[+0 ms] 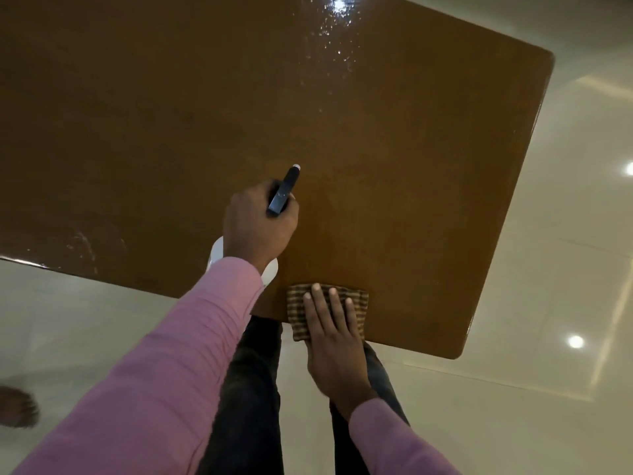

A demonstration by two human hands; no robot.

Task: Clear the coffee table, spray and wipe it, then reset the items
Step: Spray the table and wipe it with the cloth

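A brown coffee table point(394, 138) fills the upper view, with wet droplets glinting near its far edge. My left hand point(258, 226) grips a spray bottle point(283, 190) over the table; its dark nozzle points away from me and the white body shows below my wrist. Flat on a striped brown cloth point(298, 311) lies my right hand point(334, 332), fingers straight, at the table's near edge.
Glossy cream floor tiles point(548, 303) surround the table and reflect ceiling lights. My dark trouser legs point(250, 399) stand against the near table edge. A foot point(17, 406) shows at the lower left on the floor.
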